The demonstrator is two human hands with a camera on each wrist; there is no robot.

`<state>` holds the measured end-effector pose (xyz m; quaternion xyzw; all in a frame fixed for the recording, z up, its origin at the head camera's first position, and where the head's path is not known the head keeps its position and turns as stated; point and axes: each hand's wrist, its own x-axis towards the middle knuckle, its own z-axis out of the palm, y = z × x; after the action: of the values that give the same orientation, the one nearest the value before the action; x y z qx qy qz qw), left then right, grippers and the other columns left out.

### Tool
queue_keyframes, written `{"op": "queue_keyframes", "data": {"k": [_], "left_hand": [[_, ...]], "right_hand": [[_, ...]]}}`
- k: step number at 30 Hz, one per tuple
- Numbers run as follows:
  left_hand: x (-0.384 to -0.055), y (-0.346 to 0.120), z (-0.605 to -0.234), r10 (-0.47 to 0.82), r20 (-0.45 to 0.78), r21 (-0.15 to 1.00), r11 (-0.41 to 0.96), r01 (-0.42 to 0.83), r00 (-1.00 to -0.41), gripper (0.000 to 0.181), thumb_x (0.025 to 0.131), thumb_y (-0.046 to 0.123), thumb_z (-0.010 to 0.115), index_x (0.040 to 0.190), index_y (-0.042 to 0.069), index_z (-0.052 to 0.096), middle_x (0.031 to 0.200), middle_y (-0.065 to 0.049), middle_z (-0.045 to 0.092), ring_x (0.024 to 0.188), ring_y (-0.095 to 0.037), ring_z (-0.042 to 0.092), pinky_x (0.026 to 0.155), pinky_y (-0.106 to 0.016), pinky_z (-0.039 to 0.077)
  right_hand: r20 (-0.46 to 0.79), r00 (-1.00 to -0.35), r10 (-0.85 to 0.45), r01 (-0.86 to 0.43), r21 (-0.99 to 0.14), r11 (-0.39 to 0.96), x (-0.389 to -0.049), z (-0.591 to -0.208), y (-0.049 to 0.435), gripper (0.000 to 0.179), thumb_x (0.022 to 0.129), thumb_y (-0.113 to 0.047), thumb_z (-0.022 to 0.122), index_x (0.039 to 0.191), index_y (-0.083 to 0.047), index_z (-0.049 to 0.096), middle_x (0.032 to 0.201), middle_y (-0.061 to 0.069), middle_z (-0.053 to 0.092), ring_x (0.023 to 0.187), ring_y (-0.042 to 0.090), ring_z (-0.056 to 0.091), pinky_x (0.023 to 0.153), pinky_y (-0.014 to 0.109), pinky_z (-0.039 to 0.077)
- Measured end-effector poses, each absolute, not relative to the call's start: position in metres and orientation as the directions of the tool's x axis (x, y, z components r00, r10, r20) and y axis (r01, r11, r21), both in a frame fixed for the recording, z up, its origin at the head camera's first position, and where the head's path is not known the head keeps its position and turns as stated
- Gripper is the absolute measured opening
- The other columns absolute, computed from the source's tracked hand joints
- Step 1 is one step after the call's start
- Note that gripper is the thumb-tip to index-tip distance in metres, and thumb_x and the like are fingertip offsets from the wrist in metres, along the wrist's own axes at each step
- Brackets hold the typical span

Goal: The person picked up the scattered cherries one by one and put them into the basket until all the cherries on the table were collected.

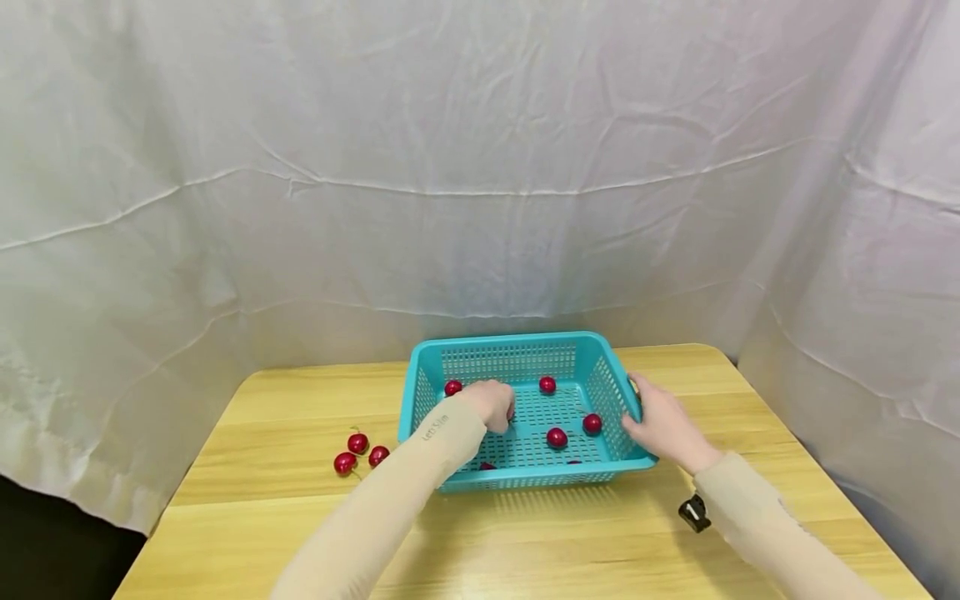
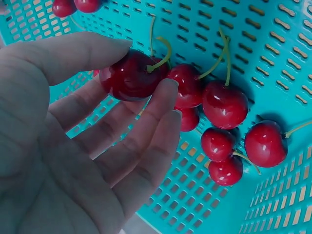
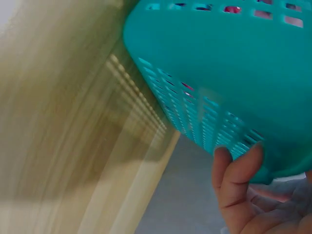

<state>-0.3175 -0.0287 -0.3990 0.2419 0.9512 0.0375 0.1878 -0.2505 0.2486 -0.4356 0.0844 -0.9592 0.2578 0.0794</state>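
Observation:
My left hand [image 1: 491, 404] reaches down into a turquoise plastic basket [image 1: 510, 339]. In the left wrist view, its thumb and fingers pinch a dark red cherry [image 2: 129, 78] with a curved green stem. Beside the fingertips, several more stemmed cherries [image 2: 225, 105] lie on the perforated basket floor. My right hand [image 1: 663, 421] grips the basket's right rim, and in the right wrist view curled fingers [image 3: 239, 190] show at the basket's edge. Other cherries [image 1: 557, 438] are spread about inside the basket; the left hand and forearm hide part of it in the head view.
On the wooden table [image 1: 292, 417], left of the basket, lies a small cluster of cherries [image 1: 357, 442]. Pale grey cloth [image 1: 480, 167] hangs behind the table and along both sides. A black wrist device [image 1: 694, 512] marked 1 is at the right wrist.

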Motion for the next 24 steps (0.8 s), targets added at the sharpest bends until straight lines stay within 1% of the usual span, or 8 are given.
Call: {"op": "queue_keyframes", "data": {"k": [2,4,9,12,15,21,24], "left_hand": [[-0.317,-0.028,-0.398,0.474,-0.337,0.167,0.88,0.444,-0.814,0.008,0.093,0.01,0.065,0.092,0.017,0.067,0.1,0.002,0.064,0.083,-0.015,0.052,0.071,-0.028,0.048],[-0.316,-0.028,-0.397,0.474,-0.329,0.166,0.881,0.444,-0.817,0.006,0.093,0.011,0.066,0.092,0.017,0.067,0.1,0.002,0.064,0.083,-0.015,0.052,0.072,-0.028,0.048],[-0.316,-0.027,-0.395,0.482,-0.32,0.122,0.875,0.469,-0.816,0.004,0.093,0.012,0.066,0.091,0.015,0.066,0.092,0.002,0.062,0.079,-0.015,0.049,0.069,-0.029,0.045],[-0.316,-0.029,-0.393,0.484,-0.328,0.109,0.872,0.477,-0.811,0.01,0.093,0.009,0.064,0.086,0.015,0.063,0.087,0.001,0.058,0.078,-0.016,0.046,0.067,-0.029,0.041],[-0.316,-0.03,-0.392,0.485,-0.327,0.109,0.872,0.477,-0.811,0.013,0.092,0.008,0.063,0.082,0.015,0.061,0.086,0.0,0.058,0.078,-0.016,0.045,0.065,-0.029,0.04],[-0.316,-0.035,-0.385,0.496,-0.319,0.105,0.866,0.49,-0.808,0.012,0.093,0.009,0.061,0.084,0.017,0.062,0.086,0.002,0.06,0.074,-0.014,0.047,0.064,-0.028,0.041],[-0.316,-0.038,-0.382,0.491,-0.318,0.106,0.868,0.484,-0.811,0.01,0.094,0.01,0.06,0.088,0.017,0.063,0.089,0.002,0.061,0.076,-0.014,0.048,0.067,-0.029,0.042]], "right_hand": [[0.19,-0.975,-0.116,-0.196,-0.481,0.855,-0.25,-0.437,0.247,0.07,0.088,-0.004,0.063,0.146,0.019,0.03,0.126,0.042,0.058,0.105,0.052,0.066,0.079,0.055,0.061],[0.185,-0.977,-0.11,-0.188,-0.48,0.857,-0.25,-0.439,0.246,0.069,0.089,-0.003,0.062,0.146,0.02,0.03,0.13,0.044,0.054,0.11,0.055,0.063,0.082,0.057,0.06],[0.17,-0.98,-0.099,-0.17,-0.479,0.861,-0.251,-0.441,0.245,0.07,0.089,-0.003,0.062,0.147,0.02,0.029,0.133,0.044,0.052,0.112,0.055,0.062,0.083,0.057,0.059],[0.165,-0.982,-0.096,-0.165,-0.48,0.861,-0.252,-0.441,0.244,0.071,0.088,-0.002,0.062,0.147,0.02,0.029,0.133,0.044,0.052,0.113,0.055,0.062,0.084,0.058,0.059],[0.165,-0.982,-0.093,-0.163,-0.478,0.863,-0.252,-0.441,0.243,0.071,0.088,-0.002,0.062,0.147,0.02,0.029,0.134,0.044,0.051,0.113,0.055,0.062,0.085,0.058,0.058],[0.164,-0.982,-0.098,-0.166,-0.478,0.863,-0.253,-0.441,0.243,0.071,0.088,-0.002,0.063,0.147,0.019,0.029,0.134,0.044,0.051,0.113,0.055,0.062,0.085,0.059,0.058],[0.169,-0.98,-0.101,-0.171,-0.474,0.864,-0.253,-0.44,0.244,0.072,0.087,-0.003,0.064,0.147,0.018,0.03,0.131,0.043,0.054,0.111,0.054,0.063,0.084,0.059,0.059]]}}
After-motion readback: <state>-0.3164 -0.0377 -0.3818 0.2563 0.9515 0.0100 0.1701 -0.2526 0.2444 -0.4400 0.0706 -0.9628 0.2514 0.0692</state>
